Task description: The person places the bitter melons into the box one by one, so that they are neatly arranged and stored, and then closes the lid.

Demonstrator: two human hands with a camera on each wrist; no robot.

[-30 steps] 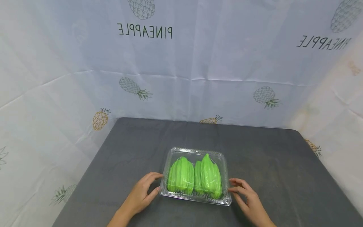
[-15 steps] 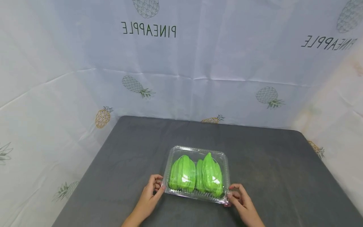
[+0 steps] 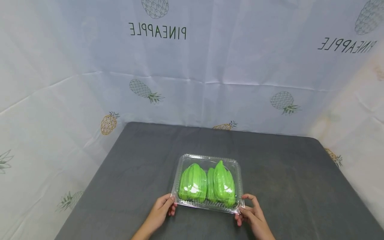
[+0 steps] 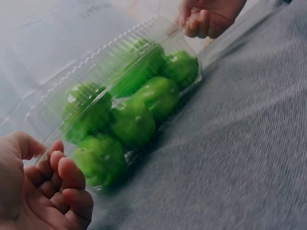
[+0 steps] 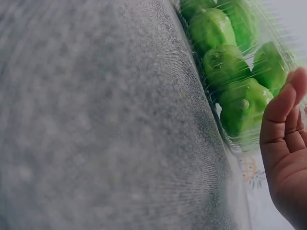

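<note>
A clear plastic clamshell box (image 3: 210, 158) with its lid down sits on the dark table. Inside are several bright green, ridged, elongated fruits (image 3: 193, 182), grouped in two clusters side by side; one pointed fruit (image 3: 221, 181) lies on top of the right cluster. My left hand (image 3: 160, 210) pinches the rim at the near left corner, thumb above and fingers curled below. At the near right corner my right hand (image 3: 254, 215) grips the rim the same way. In the left wrist view, the fruits' rounded ends (image 4: 100, 160) face the near wall of the box.
A dark grey cloth (image 3: 285, 173) covers the table around the box. Behind and at both sides hangs a pale curtain (image 3: 234, 60) printed with pineapples and mirrored lettering.
Both hands have gone from resting with relaxed fingers beside the box to pinching its near corners, fingers now tucked beneath the rim. The box has barely moved; the head view shifted slightly.
</note>
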